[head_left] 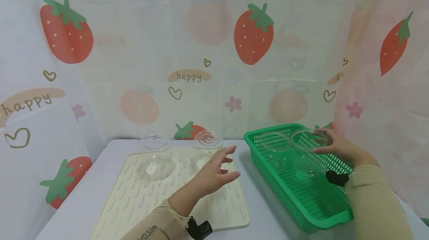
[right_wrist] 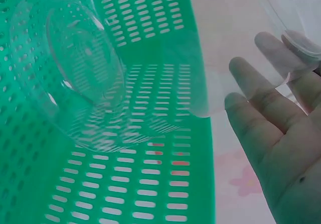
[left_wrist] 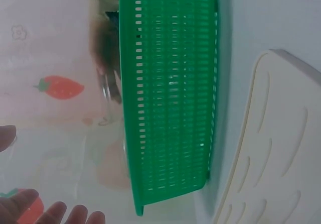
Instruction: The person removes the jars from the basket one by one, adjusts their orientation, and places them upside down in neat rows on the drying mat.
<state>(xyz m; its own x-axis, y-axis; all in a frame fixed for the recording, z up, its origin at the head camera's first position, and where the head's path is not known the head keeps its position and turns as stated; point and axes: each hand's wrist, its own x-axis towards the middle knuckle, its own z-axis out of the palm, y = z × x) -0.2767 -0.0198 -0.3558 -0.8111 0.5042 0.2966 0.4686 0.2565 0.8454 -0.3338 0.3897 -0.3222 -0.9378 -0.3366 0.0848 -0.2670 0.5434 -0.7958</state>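
Observation:
My right hand (head_left: 342, 148) holds a clear plastic cup (head_left: 308, 140) by its rim, over the far part of the green basket (head_left: 288, 197). In the right wrist view my fingers (right_wrist: 258, 118) show through see-through plastic. Beside it, a second clear cup (head_left: 275, 141) stands in the basket. My left hand (head_left: 214, 171) is held above the cream mat (head_left: 130, 202), fingers spread and holding nothing. It partly hides a clear cup (head_left: 208, 139) on the mat. Further left on the mat stands another clear cup (head_left: 157, 158).
The mat has raised ridges and lies on a white table (head_left: 80, 202), left of the basket. A strawberry-print curtain (head_left: 207, 46) hangs behind the table and along both sides.

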